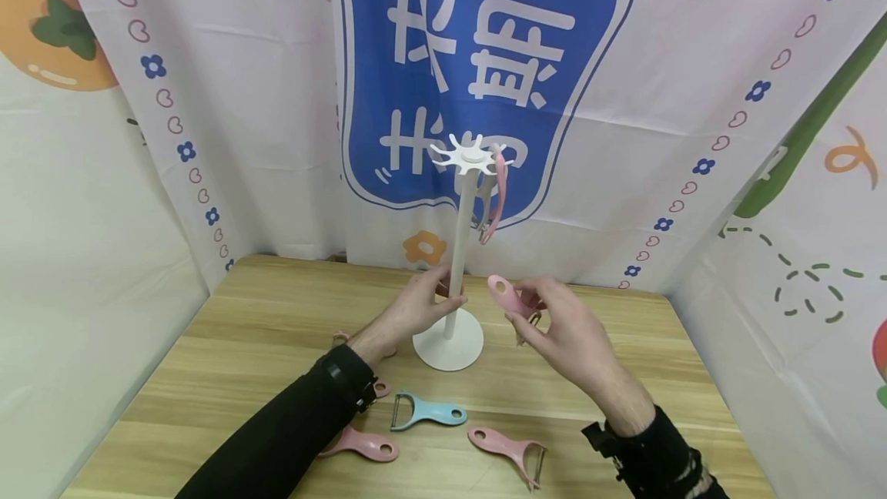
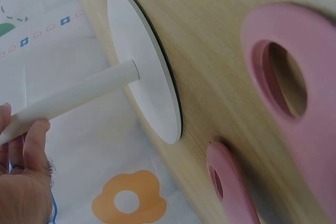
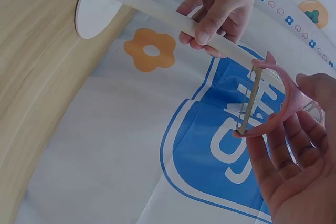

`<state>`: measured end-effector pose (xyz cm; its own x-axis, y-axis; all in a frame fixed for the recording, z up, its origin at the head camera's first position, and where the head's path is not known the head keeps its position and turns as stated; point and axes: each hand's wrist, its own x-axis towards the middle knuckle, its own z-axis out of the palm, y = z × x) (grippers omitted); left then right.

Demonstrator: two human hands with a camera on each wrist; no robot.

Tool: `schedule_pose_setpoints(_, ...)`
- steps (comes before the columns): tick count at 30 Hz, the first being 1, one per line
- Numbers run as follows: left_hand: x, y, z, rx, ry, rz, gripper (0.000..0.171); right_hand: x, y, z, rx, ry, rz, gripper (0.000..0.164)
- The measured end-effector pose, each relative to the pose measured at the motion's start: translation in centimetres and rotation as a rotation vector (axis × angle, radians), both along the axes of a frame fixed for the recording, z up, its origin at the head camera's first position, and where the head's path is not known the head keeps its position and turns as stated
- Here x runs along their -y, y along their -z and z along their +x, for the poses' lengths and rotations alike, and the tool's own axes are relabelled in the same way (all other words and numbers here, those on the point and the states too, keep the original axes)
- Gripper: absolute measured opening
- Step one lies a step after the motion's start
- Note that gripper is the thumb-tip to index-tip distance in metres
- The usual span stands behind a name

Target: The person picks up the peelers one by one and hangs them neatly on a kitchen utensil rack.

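My left hand [image 1: 414,308] grips the white pole [image 1: 463,233] of an upright stand, whose round base [image 1: 431,353] rests on the table. In my right hand [image 1: 575,337], just right of the pole, is a pink peeler [image 1: 506,295], pinched between thumb and fingers with its holed handle end pointing up and left. The right wrist view shows this peeler's metal blade [image 3: 251,100] across its forked head. Atop the stand is a ring of white hooks [image 1: 473,156]. From its right side hangs another pink peeler [image 1: 497,202].
In front of the base lies a blue peeler [image 1: 436,412]. Nearer the front are a pink peeler [image 1: 502,445] and another pink one [image 1: 374,447], partly hidden by my left sleeve [image 1: 277,422]. More pink pieces show beside that forearm. A printed cloth [image 1: 277,175] hangs behind the table.
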<state>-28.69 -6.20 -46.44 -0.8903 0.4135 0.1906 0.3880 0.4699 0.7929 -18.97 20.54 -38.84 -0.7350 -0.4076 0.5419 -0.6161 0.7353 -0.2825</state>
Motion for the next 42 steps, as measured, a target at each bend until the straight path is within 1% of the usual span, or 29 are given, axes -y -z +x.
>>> schedule_pose_setpoints(5,0.0,-0.1,0.1,0.012,-0.001,0.001,0.031,0.1,-0.2,0.0,-0.024,0.01,-0.037,0.04)
schedule_pose_setpoints(12,0.0,0.0,0.0,0.014,-0.002,-0.004,0.03,0.3,-0.6,0.0,-0.055,-0.003,-0.092,0.039)
schedule_pose_setpoints(18,0.0,-0.1,0.0,0.013,0.001,-0.001,0.029,0.5,-1.4,-0.2,-0.09,-0.011,-0.124,0.04)
schedule_pose_setpoints(21,0.0,-0.1,0.0,0.001,0.006,0.0,0.029,0.7,-2.1,-0.2,-0.105,-0.014,-0.142,0.041)
schedule_pose_setpoints(29,-0.1,-0.1,0.0,0.003,0.005,0.006,0.027,1.7,-4.3,-0.2,-0.133,-0.024,-0.215,0.044)
schedule_pose_setpoints(35,0.0,-0.2,0.1,0.018,0.008,0.01,0.026,2.4,-6.0,-0.4,-0.159,-0.012,-0.287,0.043)
schedule_pose_setpoints(42,-0.1,-0.3,0.1,0.011,0.004,0.005,0.025,3.1,-7.9,-0.7,-0.189,-0.01,-0.341,0.041)
